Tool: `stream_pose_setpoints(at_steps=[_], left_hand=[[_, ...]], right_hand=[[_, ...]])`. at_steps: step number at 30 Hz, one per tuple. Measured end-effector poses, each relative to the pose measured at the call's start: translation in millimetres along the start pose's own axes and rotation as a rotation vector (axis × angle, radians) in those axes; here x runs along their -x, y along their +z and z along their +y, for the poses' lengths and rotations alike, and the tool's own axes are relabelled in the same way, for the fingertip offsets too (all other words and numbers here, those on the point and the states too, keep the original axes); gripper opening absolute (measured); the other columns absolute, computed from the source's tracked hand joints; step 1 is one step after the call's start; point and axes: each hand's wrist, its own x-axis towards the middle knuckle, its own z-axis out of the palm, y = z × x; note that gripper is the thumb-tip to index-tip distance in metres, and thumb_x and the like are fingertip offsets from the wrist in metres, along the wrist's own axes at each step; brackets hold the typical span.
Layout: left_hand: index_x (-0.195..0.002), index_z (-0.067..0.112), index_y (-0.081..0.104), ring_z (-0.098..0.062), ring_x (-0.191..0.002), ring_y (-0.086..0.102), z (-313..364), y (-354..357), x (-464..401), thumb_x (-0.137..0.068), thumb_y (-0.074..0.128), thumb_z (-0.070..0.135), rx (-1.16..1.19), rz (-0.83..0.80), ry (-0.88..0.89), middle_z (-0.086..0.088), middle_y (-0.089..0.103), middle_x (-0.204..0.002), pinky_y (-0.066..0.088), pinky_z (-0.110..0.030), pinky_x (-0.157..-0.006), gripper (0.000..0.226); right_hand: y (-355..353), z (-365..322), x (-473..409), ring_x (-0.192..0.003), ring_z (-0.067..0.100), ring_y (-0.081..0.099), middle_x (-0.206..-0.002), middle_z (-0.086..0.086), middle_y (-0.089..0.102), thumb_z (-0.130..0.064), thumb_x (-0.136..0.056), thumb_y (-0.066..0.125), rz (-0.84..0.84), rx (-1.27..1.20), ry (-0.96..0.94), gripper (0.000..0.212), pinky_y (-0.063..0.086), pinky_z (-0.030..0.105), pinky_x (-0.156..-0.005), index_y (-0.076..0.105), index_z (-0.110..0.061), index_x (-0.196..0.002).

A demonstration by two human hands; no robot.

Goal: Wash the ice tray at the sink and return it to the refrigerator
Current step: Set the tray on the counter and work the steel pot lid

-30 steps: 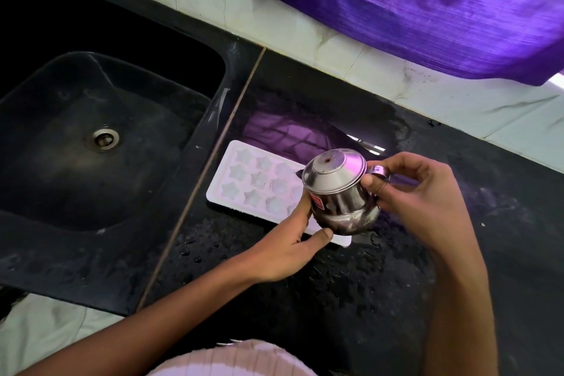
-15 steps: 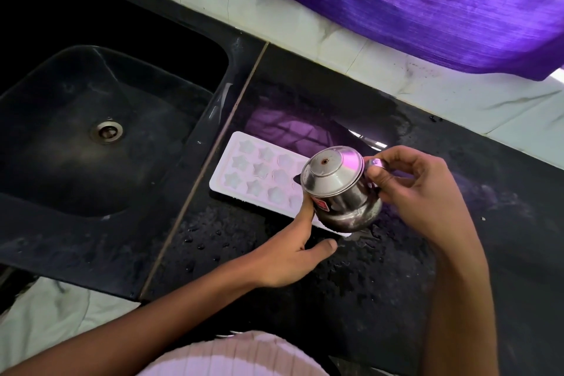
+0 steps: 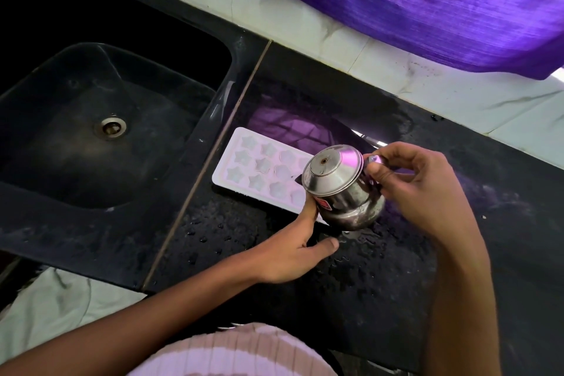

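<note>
A white ice tray [image 3: 259,168] with star-shaped cells lies flat on the wet black counter [image 3: 360,290], just right of the sink [image 3: 61,180]. My right hand [image 3: 424,192] grips the handle of a small lidded steel pot [image 3: 341,192], held tilted above the tray's right end, which it hides. My left hand [image 3: 290,250] reaches in from below. Its forefinger touches the pot's lower left side at the tray's near edge, and its thumb is spread away over the counter. The other fingers are hidden under the pot.
The black sink basin holds only its metal drain [image 3: 110,127]. A purple cloth [image 3: 427,3] hangs over the pale tiled wall [image 3: 412,82] behind the counter. Water drops dot the counter around the tray. The counter's front edge runs close to my body.
My left thumb has come off the pot's underside and now points out over the counter. The pot stays tilted over the tray's right end in my right hand.
</note>
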Motion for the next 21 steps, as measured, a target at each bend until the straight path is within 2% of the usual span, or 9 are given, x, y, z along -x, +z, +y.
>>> stream_pose_setpoints(at_steps=[8, 11, 15, 21], left_hand=[[-0.15, 0.029, -0.018, 0.007, -0.144, 0.002, 3.0, 1.3, 1.5, -0.087, 0.052, 0.036, -0.009, -0.007, -0.012, 0.021, -0.002, -0.159, 0.009, -0.032, -0.122, 0.094], [-0.15, 0.029, -0.018, 0.008, -0.143, 0.002, 6.7, 1.5, 2.8, -0.09, 0.051, 0.03, -0.014, -0.011, -0.013, 0.022, -0.001, -0.158, 0.009, -0.025, -0.121, 0.091], [-0.149, 0.029, -0.02, 0.012, -0.142, 0.0, 9.6, 1.2, 3.9, -0.089, 0.05, 0.028, -0.024, -0.008, -0.007, 0.028, -0.005, -0.155, 0.008, -0.014, -0.116, 0.092], [-0.147, 0.031, -0.025, 0.019, -0.138, -0.005, 12.3, -0.5, 5.4, -0.093, 0.05, 0.027, -0.051, -0.014, 0.02, 0.04, -0.011, -0.146, 0.008, -0.004, -0.109, 0.093]], right_hand=[[-2.8, -1.2, 3.6, -0.066, 0.001, 0.065, -0.078, -0.005, 0.071, -0.016, -0.086, 0.066, 0.011, -0.012, -0.003, 0.007, 0.049, 0.01, -0.062, 0.068, -0.021, -0.082], [-4.1, -2.2, 4.8, -0.071, 0.009, 0.068, -0.077, -0.003, 0.072, -0.014, -0.086, 0.066, 0.015, -0.04, -0.002, 0.009, 0.054, 0.02, -0.067, 0.068, -0.022, -0.082], [-5.5, -3.7, 6.7, -0.072, 0.009, 0.068, -0.078, -0.004, 0.072, -0.014, -0.086, 0.066, 0.024, -0.075, -0.006, 0.009, 0.058, 0.029, -0.071, 0.068, -0.022, -0.084], [-8.0, -3.9, 8.0, -0.075, 0.011, 0.069, -0.079, -0.004, 0.072, -0.017, -0.085, 0.067, 0.053, -0.128, -0.018, 0.009, 0.059, 0.035, -0.076, 0.069, -0.025, -0.087]])
